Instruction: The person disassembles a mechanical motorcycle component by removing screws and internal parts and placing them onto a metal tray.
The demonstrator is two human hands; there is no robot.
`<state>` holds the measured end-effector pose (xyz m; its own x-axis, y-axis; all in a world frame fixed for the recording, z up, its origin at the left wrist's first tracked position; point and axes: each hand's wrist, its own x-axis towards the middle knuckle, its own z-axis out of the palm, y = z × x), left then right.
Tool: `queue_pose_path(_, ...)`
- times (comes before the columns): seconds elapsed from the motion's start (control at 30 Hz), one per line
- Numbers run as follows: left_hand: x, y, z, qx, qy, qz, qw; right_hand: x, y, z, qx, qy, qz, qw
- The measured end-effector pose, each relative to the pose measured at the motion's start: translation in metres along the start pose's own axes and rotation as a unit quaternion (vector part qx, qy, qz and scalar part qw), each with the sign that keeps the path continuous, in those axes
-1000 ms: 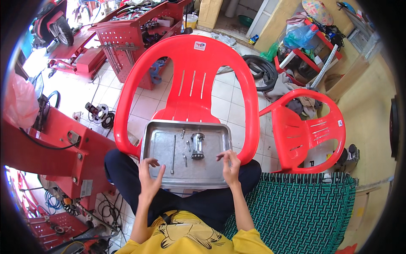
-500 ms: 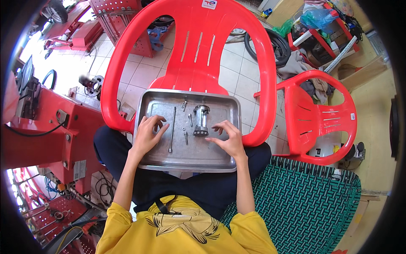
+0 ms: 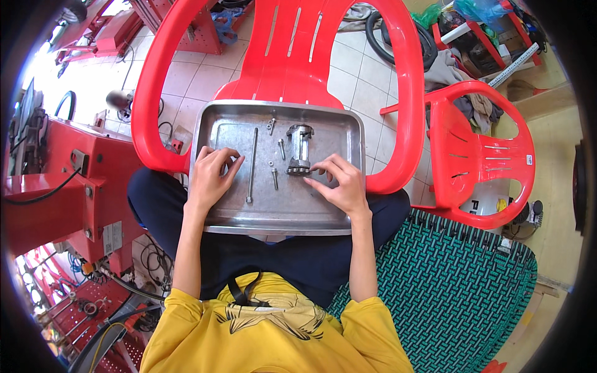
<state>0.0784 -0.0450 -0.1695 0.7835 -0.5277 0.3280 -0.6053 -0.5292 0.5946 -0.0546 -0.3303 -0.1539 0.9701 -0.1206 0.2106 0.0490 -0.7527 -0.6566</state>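
A shallow metal tray [image 3: 283, 217] rests in front of me over my lap and the chair seat. In it stretches a long thin bolt [image 3: 252, 166], with small bolts [image 3: 282, 148] [image 3: 275, 179] and a small nut [image 3: 270, 163] to its right. A fastener [image 3: 271, 127] lies farther back. Right of these is a cylindrical metal part [image 3: 299, 149] with a toothed near end. My left hand [image 3: 211, 177] is over the tray's left side, fingers bent, thumb apart, holding nothing. My right hand [image 3: 341, 185] is open beside the part's near end; whether its fingertips touch it I cannot tell.
A red plastic chair [image 3: 286, 68] stands beyond and around the tray, its arms on both sides. Another red chair [image 3: 482, 149] is at the right, near a green patterned woven surface [image 3: 454, 292]. Red workshop equipment [image 3: 106, 180] stands close on my left.
The view has shifted, so the tray and chair appear higher in the picture. Both hands keep nearly the same places over the tray. The metal parts lie as before.
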Motion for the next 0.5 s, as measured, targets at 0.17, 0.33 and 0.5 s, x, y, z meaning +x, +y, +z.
queue_pose_path(0.17,0.0011,-0.0016,0.0024,0.004,-0.009,0.018,1.000,-0.0007,0.0012,0.0005,-0.013,-0.007,-0.002,1.000)
queue_pose_path(0.33,-0.0005,-0.0025,0.0015,0.005,-0.009,0.010,1.000,0.0000,-0.0006,0.0023,-0.006,0.000,0.001,1.000)
queue_pose_path(0.5,0.0000,-0.0015,0.0013,0.011,-0.018,0.003,1.000,0.0001,0.0003,0.0022,-0.003,-0.004,0.000,1.000)
